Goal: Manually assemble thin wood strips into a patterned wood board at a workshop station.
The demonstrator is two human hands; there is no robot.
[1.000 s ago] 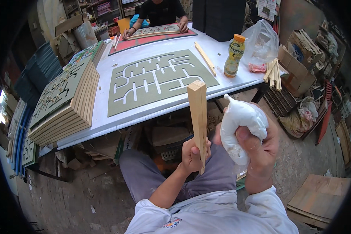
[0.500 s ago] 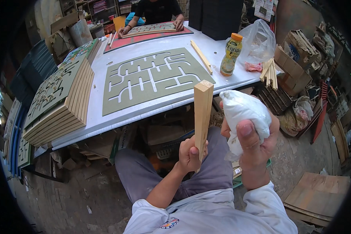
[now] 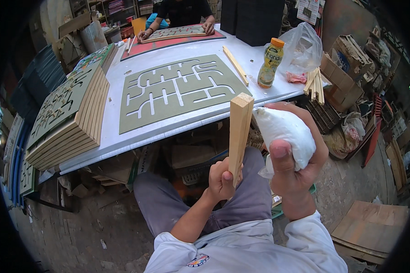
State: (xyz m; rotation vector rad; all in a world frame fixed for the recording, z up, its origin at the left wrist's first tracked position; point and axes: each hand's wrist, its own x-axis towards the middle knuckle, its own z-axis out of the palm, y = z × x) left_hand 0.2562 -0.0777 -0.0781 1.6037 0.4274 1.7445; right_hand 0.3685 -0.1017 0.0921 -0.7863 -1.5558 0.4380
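My left hand (image 3: 223, 181) is closed round the lower part of some wooden strips (image 3: 239, 132), held upright in front of my lap. They appear to be more than one strip pressed together. In my right hand (image 3: 300, 168) is a white plastic bag of paste (image 3: 284, 134), squeezed between thumb and fingers. Its narrow tip points left and meets or nearly meets the strips' side just below their top end. Beyond them, a grey-green board with cut-out slots (image 3: 177, 91) lies flat on the white table (image 3: 118, 136).
Framed slotted boards (image 3: 73, 118) are stacked at the table's left. A bottle with an orange cap (image 3: 270, 63), a clear plastic bag (image 3: 304, 48) and wood strips (image 3: 314, 86) are at the right. Across the table, a person's hands (image 3: 208, 28) hold a framed board.
My right hand has turned and brought the paste bag's tip left, up against or close to the strips. The strips have shifted slightly right at the top.
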